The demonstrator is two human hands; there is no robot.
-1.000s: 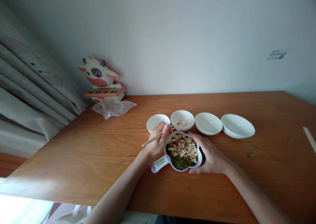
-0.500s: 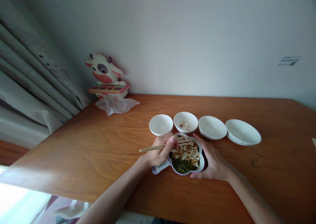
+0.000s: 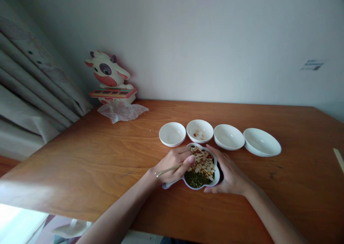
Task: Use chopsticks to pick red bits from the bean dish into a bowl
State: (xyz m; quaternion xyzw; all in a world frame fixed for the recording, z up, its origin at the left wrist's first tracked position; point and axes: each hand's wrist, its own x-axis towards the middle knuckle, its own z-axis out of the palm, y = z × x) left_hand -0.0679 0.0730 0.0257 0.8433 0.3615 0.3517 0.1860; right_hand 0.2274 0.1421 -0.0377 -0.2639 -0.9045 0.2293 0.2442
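My left hand (image 3: 174, 164) is closed in a pinch around wooden chopsticks (image 3: 167, 171), whose back ends stick out to the left. The hand is over the left side of a lobed white bowl (image 3: 217, 177) with a purple edge and a short handle (image 3: 170, 184). In this bowl lie flat pale seeds (image 3: 205, 163), some yellow grains and green beans (image 3: 196, 179). The chopstick tips are hard to tell from the seeds. Curved round the bowl's right side, my right hand (image 3: 232, 174) grips it with thumb and fingers.
Behind the lobed bowl stands a row of several white bowls. The second from the left (image 3: 206, 131) holds a few small pieces. A cow toy with a keyboard (image 3: 110, 80) and a clear plastic bag (image 3: 122, 111) are at the back left. A pale strip (image 3: 339, 159) lies at the right edge.
My left hand has tipped the chopsticks more steeply and their front ends have sunk lower among the seeds. My right hand stays on the bowl. The whole view has shifted slightly.
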